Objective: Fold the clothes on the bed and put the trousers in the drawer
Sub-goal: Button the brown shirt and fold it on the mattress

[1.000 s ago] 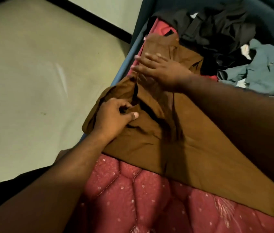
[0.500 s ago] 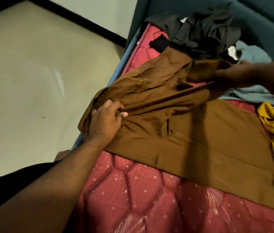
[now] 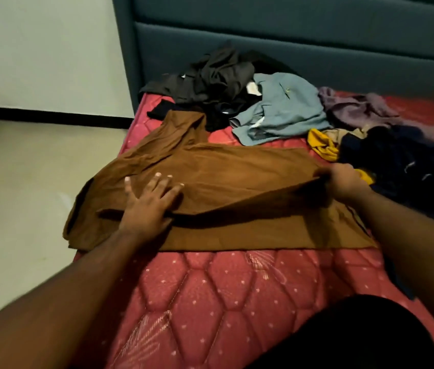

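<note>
Since 0.5 s earlier, brown trousers (image 3: 237, 169) were drawn across the bed (image 3: 210, 288). They were pressed flat-fingered by the left hand (image 3: 149, 201) and pinched by the right hand (image 3: 343, 181). Uneven tension could skew the fold.

One brown trousers (image 3: 237, 177); six other garments piled (image 3: 277, 113); two hands (image 3: 149, 201).

- We see a dark teal headboard (image 3: 303, 35) behind the bed.
- We see a pale floor (image 3: 29, 177) at left.
- A white wall (image 3: 45, 49) with black skirting (image 3: 58, 117).
</note>
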Demonstrator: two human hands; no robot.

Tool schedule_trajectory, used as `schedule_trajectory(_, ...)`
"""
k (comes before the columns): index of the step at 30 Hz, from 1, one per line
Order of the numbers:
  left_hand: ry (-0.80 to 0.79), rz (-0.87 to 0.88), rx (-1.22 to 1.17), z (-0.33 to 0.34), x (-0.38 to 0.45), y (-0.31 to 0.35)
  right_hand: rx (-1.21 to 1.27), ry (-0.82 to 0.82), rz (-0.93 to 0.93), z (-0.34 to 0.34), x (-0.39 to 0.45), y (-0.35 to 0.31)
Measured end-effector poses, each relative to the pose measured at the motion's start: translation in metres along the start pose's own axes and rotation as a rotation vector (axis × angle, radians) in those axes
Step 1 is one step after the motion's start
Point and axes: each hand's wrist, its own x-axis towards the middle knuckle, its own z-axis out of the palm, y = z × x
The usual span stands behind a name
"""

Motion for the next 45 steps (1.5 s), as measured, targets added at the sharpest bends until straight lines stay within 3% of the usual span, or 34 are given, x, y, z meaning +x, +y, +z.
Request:
schedule_trajectory(4, 0.033, 0.051, 0.057, 0.004, 0.009, 0.021, 0.192, 0.410, -0.088, -0.035, 0.009, -0.008)
schedule_trajectory(7, -0.008, 0.102, 0.042, 0.016, 0.007, 0.026, 0.231, 0.510, -0.216, -0.027, -0.003, 0.008)
schedule_trajectory(8, -0.040, 0.120, 0.024, 0.022, 0.002, 0.027, 0.202, 0.446, -0.203, -0.011, -0.013, 0.017)
schedule_trajectory(11, -0.164, 0.185, -0.014, 0.051, -0.015, 0.023, 0.024, -0.018, -0.069, 0.059, -0.056, 0.049)
schedule_trajectory(13, -0.237, 0.184, -0.063, 0.061, -0.021, 0.018, 0.037, -0.154, 0.044, 0.089, -0.068, 0.068)
schedule_trajectory(19, -0.314, 0.156, -0.135, 0.058, -0.017, 0.015, -0.039, -0.169, 0.065, 0.092, -0.062, 0.073)
schedule_trajectory(26, -0.421, 0.179, -0.078, 0.041, -0.023, 0.018, -0.251, -0.392, 0.087, 0.090, -0.070, 0.073)
schedule_trajectory(29, -0.378, 0.230, 0.008, 0.029, -0.022, 0.033, -0.357, -0.481, 0.164, 0.084, -0.080, 0.063)
schedule_trajectory(32, -0.275, 0.323, -0.090, 0.021, -0.006, 0.071, -0.328, -0.393, 0.108, 0.083, -0.075, 0.048)
schedule_trajectory(36, -0.283, 0.337, -0.186, 0.029, 0.030, 0.141, 0.233, -0.221, -0.117, 0.096, -0.047, 0.030)
schedule_trajectory(38, -0.268, 0.308, -0.194, 0.033, 0.049, 0.171, 0.194, -0.146, -0.110, 0.102, -0.041, 0.021)
schedule_trajectory(42, -0.280, 0.200, -0.256, 0.056, 0.070, 0.209, -0.059, -0.186, -0.140, 0.129, -0.041, 0.026)
schedule_trajectory(45, -0.246, 0.116, -0.233, 0.071, 0.066, 0.216, -0.069, -0.154, -0.076, 0.141, -0.039, 0.036)
